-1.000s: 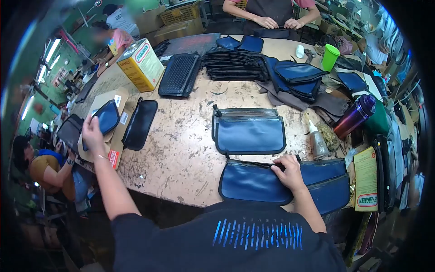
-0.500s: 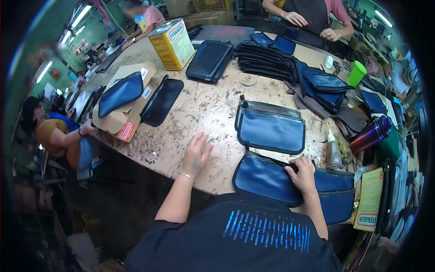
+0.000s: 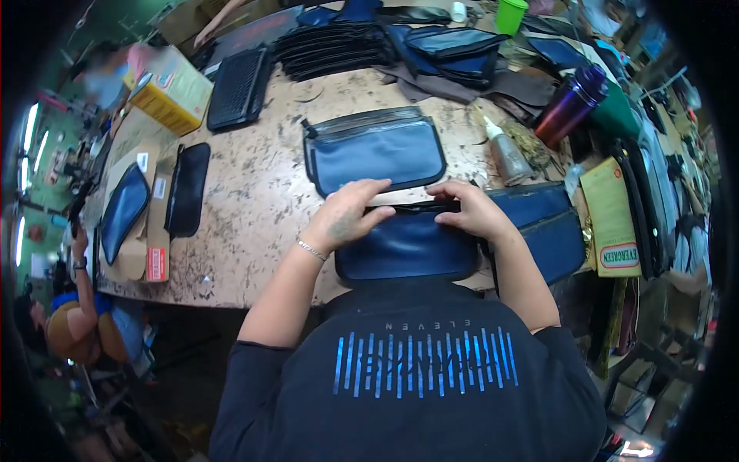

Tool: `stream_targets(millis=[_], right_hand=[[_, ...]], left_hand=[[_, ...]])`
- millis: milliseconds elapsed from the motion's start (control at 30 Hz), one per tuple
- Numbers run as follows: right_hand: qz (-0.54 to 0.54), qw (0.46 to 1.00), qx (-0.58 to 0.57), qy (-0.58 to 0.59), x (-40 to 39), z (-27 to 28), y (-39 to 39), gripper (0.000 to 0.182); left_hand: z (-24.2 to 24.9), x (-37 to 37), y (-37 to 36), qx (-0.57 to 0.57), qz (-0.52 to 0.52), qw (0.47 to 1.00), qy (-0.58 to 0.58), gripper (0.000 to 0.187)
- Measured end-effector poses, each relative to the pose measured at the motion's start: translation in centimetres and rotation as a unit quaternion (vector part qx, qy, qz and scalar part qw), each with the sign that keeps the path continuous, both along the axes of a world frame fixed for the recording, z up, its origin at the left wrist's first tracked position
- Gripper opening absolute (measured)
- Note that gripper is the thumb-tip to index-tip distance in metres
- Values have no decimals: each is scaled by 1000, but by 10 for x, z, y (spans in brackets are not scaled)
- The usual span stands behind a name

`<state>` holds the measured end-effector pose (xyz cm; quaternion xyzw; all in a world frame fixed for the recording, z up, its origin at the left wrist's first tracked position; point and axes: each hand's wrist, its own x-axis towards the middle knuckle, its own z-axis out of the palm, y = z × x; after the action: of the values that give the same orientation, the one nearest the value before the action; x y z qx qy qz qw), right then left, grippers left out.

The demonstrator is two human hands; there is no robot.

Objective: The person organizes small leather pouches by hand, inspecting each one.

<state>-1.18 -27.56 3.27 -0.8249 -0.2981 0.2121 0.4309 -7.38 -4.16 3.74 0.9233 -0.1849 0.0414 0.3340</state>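
A dark blue pouch (image 3: 408,245) with black edging lies at the table's near edge, in front of my body. My left hand (image 3: 350,215) is at its upper left, thumb and fingers apart. At the pouch's upper right my right hand (image 3: 471,212) has its thumb and fingers on the black top edge, closed round it. Just beyond lies a second blue pouch (image 3: 377,150) with a dark strip along its top. Larger blue panels (image 3: 543,231) lie partly under my right forearm.
Stacked black-edged pieces (image 3: 335,48) and blue pouches (image 3: 454,46) lie at the back. A glue bottle (image 3: 508,158), purple flask (image 3: 570,104) and green cup (image 3: 510,15) stand right. At left are a yellow tin (image 3: 173,88), cardboard (image 3: 154,200) and a seated person (image 3: 73,327).
The view has turned to the right. My left hand has come over to the near pouch, which now lies straighter before me. My right hand remains at its top edge.
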Motion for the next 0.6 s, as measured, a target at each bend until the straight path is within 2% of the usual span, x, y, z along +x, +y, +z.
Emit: stream_targets(millis=[67, 133, 267, 300, 433, 500, 533, 600], right_hand=[[-8, 999, 28, 39, 3, -6, -5, 42], [-9, 995, 58, 78, 8, -14, -10, 41], [-48, 989, 55, 128, 14, -19, -13, 32], [-69, 987, 51, 136, 15, -18, -13, 29], [-45, 992, 18, 120, 17, -21, -9, 24], [-17, 992, -22, 120, 16, -16, -4, 19], [-17, 992, -23, 120, 16, -16, -2, 19], [31, 996, -87, 8, 18, -15, 2, 18]], left_hand=[[-10, 15, -10, 34, -31, 999, -15, 35], [-11, 31, -17, -41, -54, 976, 209, 37], [-16, 50, -20, -31, -57, 963, 261, 32], [-19, 51, -22, -63, -68, 970, 224, 30], [-19, 58, -25, -64, -99, 970, 211, 29], [-16, 60, -25, -78, -98, 947, 294, 28], [-19, 60, -24, -79, -99, 948, 293, 28], [-23, 59, -20, -117, -98, 920, 362, 26]])
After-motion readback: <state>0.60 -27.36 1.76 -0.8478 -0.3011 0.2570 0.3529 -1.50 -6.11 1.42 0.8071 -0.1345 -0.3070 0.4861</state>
